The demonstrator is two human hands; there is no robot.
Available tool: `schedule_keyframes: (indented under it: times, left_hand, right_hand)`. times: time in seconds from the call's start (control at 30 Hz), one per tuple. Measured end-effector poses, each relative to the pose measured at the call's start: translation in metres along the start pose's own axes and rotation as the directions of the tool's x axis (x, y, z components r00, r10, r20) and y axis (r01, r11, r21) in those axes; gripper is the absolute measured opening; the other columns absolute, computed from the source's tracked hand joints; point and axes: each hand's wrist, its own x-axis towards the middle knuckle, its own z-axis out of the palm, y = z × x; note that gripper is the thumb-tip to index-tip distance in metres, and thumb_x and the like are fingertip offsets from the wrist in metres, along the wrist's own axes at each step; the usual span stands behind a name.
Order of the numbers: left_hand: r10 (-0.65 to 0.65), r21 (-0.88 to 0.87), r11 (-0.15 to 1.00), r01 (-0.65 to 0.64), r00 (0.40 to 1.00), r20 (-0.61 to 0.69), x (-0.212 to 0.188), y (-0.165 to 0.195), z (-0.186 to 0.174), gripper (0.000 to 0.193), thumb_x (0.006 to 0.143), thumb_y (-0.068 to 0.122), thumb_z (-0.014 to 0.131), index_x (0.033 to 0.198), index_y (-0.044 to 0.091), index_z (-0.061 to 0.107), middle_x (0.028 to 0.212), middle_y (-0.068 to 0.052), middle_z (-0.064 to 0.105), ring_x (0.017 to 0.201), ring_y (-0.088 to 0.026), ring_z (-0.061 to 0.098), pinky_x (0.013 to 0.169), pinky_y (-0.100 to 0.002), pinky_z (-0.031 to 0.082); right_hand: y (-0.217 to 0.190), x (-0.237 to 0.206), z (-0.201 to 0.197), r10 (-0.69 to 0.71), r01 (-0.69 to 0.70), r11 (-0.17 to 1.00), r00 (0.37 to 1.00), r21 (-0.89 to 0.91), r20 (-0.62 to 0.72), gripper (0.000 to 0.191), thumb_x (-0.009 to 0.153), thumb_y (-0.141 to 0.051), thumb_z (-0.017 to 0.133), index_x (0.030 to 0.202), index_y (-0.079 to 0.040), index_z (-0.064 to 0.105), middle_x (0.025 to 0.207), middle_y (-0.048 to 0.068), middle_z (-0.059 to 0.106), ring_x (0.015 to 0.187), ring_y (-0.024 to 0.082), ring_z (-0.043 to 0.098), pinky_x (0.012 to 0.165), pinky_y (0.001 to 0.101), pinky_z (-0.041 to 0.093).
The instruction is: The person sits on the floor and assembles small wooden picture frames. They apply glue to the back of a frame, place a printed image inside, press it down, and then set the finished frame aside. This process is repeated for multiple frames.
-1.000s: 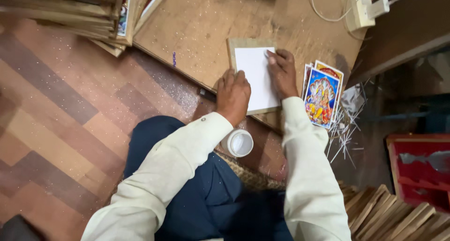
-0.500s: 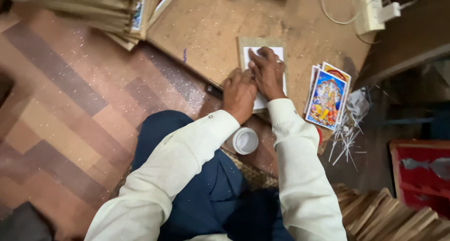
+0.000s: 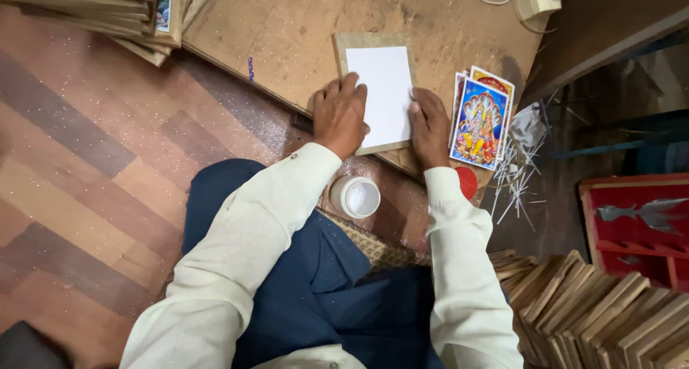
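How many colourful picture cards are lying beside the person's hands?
2 can be told apart: the top picture card lies just right of the right hand, and a second card peeks out from under it. More may be hidden in that stack.

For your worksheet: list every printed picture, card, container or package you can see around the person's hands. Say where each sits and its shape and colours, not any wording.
White card: rectangular, blank, on a tan backing board, between the left hand and right hand.
Printed pictures: small fanned stack right of the right hand, rectangular, blue, yellow and red.
White tub: round, open, on the floor below the hands.
Red lid: round, partly hidden by the right sleeve.
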Motion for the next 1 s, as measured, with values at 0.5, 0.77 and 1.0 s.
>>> schedule_keyframes:
  times: [0.5, 0.77, 1.0]
  left_hand:
    - [-0.020, 0.017, 1.000, 0.018, 0.994, 0.112, 0.018, -0.023, 0.012, 0.033, 0.084, 0.006, 0.068, 0.114, 0.016, 0.076, 0.136, -0.002, 0.061, 0.120, -0.027, 0.057, 0.095, -0.049, 0.044]
    - [-0.038, -0.013, 0.999, 0.040, 0.992, 0.119, 0.023, -0.025, 0.011, 0.032, 0.085, 0.006, 0.068, 0.112, 0.018, 0.079, 0.134, -0.001, 0.062, 0.119, -0.026, 0.057, 0.094, -0.050, 0.044]
    - [-0.034, 0.003, 0.999, 0.034, 0.994, 0.100, 0.016, -0.014, 0.010, 0.022, 0.078, 0.020, 0.081, 0.098, 0.012, 0.077, 0.123, -0.003, 0.063, 0.115, -0.029, 0.057, 0.089, -0.051, 0.044]
  right_hand:
    - [-0.048, -0.023, 0.030, -0.094, 0.103, 0.983, 0.994, -0.153, 0.063, 0.035, 0.099, -0.017, 0.066, 0.134, -0.017, 0.073, 0.140, 0.014, 0.056, 0.136, 0.031, 0.050, 0.117, 0.0402, 0.037]
    - [-0.063, -0.025, 0.023, -0.081, 0.104, 0.979, 0.987, -0.173, 0.137, 0.030, 0.098, -0.024, 0.069, 0.127, -0.026, 0.076, 0.143, 0.013, 0.051, 0.146, 0.037, 0.038, 0.119, 0.0541, 0.022]
    - [-0.065, -0.092, 0.020, -0.104, 0.146, 0.894, 0.987, -0.423, 0.120, 0.036, 0.101, -0.029, 0.064, 0.136, -0.024, 0.074, 0.148, 0.013, 0.049, 0.147, 0.039, 0.034, 0.122, 0.0558, 0.017]
